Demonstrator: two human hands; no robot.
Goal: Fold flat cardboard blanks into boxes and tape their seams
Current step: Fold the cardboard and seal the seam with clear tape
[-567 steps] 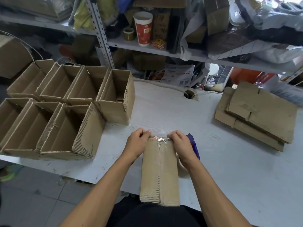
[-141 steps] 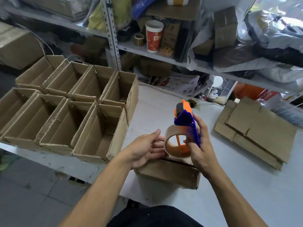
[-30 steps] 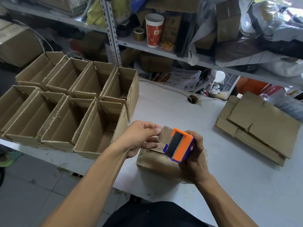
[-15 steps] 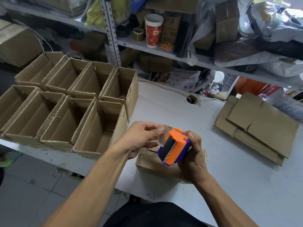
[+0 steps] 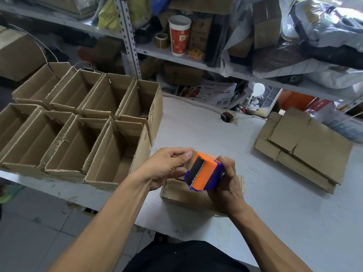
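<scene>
We are gripping the tape dispenser (image 5: 204,173) in our right hand (image 5: 225,185), left hand (image 5: 167,167) pinching its tape, with 8 open boxes (image 5: 117,154) folded, flat blanks (image 5: 306,152) waiting.

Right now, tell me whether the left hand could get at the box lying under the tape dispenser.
Probably yes. The left hand hovers right over the box, whose near-left end lies uncovered; only the tape dispenser in the right hand hangs above it.
</scene>
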